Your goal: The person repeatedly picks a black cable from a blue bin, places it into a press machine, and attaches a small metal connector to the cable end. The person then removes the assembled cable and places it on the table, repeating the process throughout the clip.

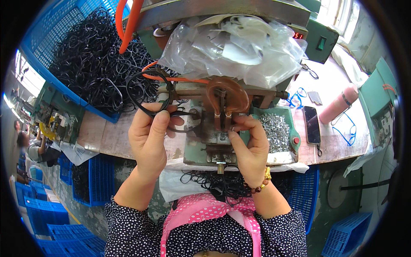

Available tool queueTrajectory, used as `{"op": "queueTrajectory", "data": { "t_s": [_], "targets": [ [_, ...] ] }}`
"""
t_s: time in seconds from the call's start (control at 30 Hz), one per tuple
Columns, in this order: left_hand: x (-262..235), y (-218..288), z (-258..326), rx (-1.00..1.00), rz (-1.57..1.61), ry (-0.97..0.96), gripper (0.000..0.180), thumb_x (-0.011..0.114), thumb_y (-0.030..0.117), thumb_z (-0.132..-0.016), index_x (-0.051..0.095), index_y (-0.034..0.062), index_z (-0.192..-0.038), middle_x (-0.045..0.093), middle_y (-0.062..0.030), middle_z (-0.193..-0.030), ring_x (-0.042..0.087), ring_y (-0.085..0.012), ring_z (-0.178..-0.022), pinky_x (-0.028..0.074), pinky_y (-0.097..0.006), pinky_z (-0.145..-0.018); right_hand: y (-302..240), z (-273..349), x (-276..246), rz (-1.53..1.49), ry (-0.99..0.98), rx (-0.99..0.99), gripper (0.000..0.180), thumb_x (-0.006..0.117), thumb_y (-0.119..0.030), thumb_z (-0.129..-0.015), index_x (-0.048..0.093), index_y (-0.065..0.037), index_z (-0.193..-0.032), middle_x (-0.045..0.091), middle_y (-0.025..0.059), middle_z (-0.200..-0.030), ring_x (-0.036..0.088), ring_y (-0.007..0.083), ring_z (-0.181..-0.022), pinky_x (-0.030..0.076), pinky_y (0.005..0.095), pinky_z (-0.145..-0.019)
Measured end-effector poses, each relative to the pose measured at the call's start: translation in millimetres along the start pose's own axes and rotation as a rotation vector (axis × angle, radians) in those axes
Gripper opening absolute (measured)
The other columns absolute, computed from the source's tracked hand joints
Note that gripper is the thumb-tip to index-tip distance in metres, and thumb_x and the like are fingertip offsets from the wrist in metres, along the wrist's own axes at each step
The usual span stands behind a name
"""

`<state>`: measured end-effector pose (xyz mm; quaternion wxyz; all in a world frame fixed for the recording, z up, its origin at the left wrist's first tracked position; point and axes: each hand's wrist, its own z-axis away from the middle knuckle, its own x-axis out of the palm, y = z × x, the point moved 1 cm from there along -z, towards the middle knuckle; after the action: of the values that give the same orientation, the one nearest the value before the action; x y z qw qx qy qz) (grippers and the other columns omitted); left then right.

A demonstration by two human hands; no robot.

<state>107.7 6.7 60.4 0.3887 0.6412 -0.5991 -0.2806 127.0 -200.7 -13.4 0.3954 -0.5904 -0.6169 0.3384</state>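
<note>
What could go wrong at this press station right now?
1. Right hand fingertips sit directly under the copper coil at the fixture; a burn or pinch looks possible.
2. Left hand holds the black eyeglass frame against the orange hose; it could snag.

We see a bright, evenly lit scene, daylight entering from a window (338,13) at the upper right of the frame and another blown-out opening at the far left edge. Glare sits on the crumpled clear plastic bag (231,47) at upper centre. Shadows are soft. The centre is sharp; toward the black circular rim straight edges bend and detail smears.
</note>
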Motion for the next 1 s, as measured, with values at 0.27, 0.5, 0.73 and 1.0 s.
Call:
{"op": "queueTrajectory", "data": {
  "t_s": [0.27,0.5,0.73,1.0],
  "targets": [
    [-4,-4,1,-0.043,0.048,-0.020,0.020,0.059,0.015,-0.105,0.060,-0.0015,-0.117,0.071,-0.0124,-0.108,0.065,-0.0121,-0.083,0.047,-0.022,-0.065,-4,1,13,-0.175,-0.017,0.178,0.064,0.069,0.007,-0.087,0.038,0.007,-0.144,0.068,0.0084,-0.100,0.062,0.0152,-0.102,0.046,0.0306,-0.098],
    [13,-3,15,0.065,-0.020,-0.068,0.019,0.053,0.013,-0.107,0.058,-0.0018,-0.118,0.065,-0.0069,-0.090,0.056,-0.0082,-0.076,0.047,-0.023,-0.071,-2,-3,10,-0.201,-0.058,0.175,0.059,0.067,0.008,-0.088,0.040,0.005,-0.140,0.066,0.0078,-0.102,0.062,0.0134,-0.099,0.048,0.0278,-0.093],
    [12,-8,7,-0.022,-0.011,0.001,0.018,0.054,0.011,-0.106,0.057,-0.0020,-0.118,0.069,-0.0107,-0.100,0.062,-0.0091,-0.078,0.048,-0.023,-0.067,-6,0,14,-0.198,-0.037,0.138,0.055,0.065,0.008,-0.091,0.040,0.004,-0.139,0.066,0.0070,-0.101,0.062,0.0124,-0.096,0.049,0.0265,-0.089],
    [4,0,3,0.050,-0.072,0.041,0.015,0.054,0.007,-0.104,0.058,-0.0027,-0.116,0.069,-0.0100,-0.104,0.064,-0.0119,-0.083,0.049,-0.024,-0.069,-3,-2,15,-0.212,-0.040,0.147,0.054,0.066,0.008,-0.090,0.042,0.004,-0.138,0.066,0.0064,-0.100,0.062,0.0117,-0.096,0.048,0.0254,-0.090]
  ]
}}
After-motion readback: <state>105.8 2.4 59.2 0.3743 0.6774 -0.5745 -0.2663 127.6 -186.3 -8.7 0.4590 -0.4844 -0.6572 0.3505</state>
